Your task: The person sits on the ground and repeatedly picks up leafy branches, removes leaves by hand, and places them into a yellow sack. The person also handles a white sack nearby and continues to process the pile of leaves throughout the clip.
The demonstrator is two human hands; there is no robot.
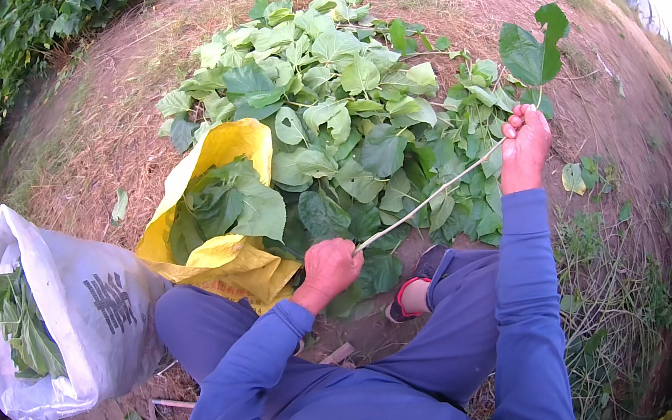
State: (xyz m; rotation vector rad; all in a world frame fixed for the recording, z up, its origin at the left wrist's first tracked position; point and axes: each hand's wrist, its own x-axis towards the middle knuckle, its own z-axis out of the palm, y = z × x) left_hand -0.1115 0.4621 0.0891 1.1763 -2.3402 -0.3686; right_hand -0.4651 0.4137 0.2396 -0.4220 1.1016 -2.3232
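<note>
A thin, pale green branch [432,197] slants between my two hands, mostly bare along its length. My left hand [332,269] is closed around its lower end, near my left knee. At the upper end, my right hand [523,139] grips the branch just below a large green leaf [533,47] with a notched edge. Beneath and beyond the branch spreads a heap of broad green leaves [346,104]. To the left of the heap, a yellow woven sack [171,195] lies with its mouth agape and leaves [237,202] inside it.
A white woven sack [76,262] bearing writing stands left of my knee, with leaves [28,328] in its mouth. Stripped stems [614,325] lie on the ground at the right. Leafy plants border the left [26,54] and right edges. My shoe [410,293] rests by the heap.
</note>
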